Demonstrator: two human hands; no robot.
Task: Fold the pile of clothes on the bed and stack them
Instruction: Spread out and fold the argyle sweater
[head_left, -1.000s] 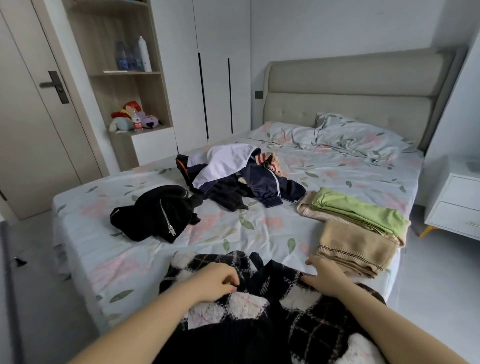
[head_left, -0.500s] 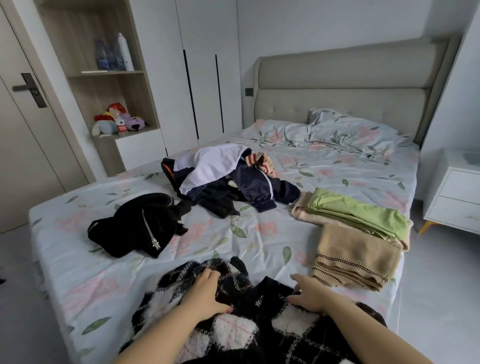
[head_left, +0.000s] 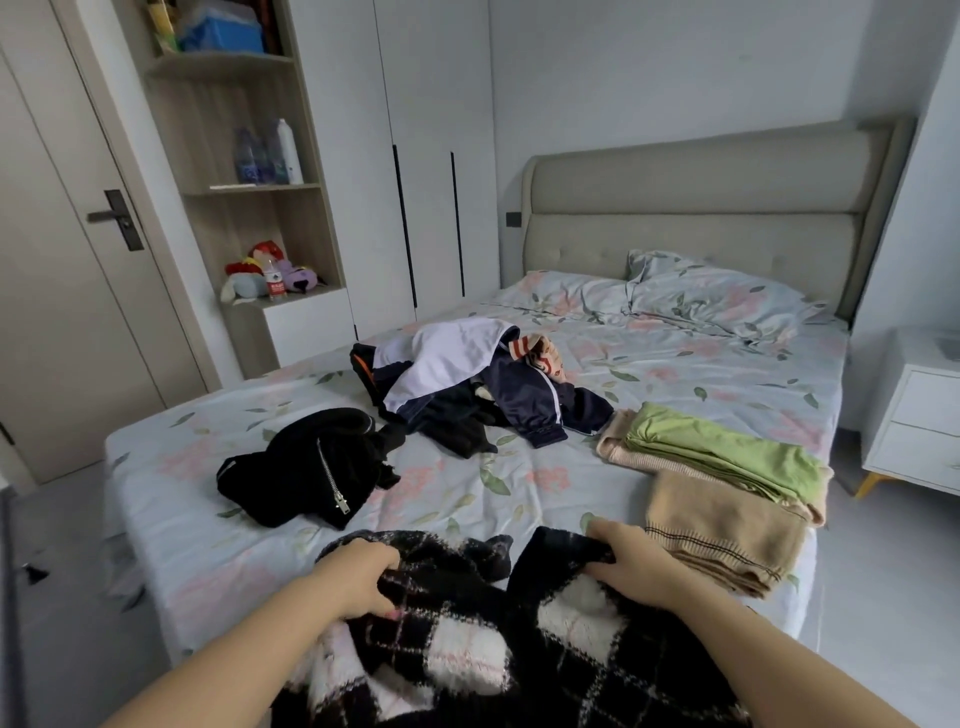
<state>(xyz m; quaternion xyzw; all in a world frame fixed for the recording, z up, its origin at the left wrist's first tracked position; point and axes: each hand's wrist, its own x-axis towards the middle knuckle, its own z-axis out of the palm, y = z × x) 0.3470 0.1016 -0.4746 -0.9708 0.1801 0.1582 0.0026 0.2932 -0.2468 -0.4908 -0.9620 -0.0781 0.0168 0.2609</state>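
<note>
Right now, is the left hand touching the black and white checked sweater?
Touching. The head view shows the left hand gripping the checked sweater: its fingers are curled into the fabric near the upper edge, with no gap between them.

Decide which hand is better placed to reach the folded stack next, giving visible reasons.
Right, probably. The right hand grips the checked sweater beside the folded stack; the left hand grips it on the far side, nearer the black zipped garment.

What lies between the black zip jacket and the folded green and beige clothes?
Only bare floral bedsheet separates the black zip jacket from the folded clothes, per the head view.
</note>
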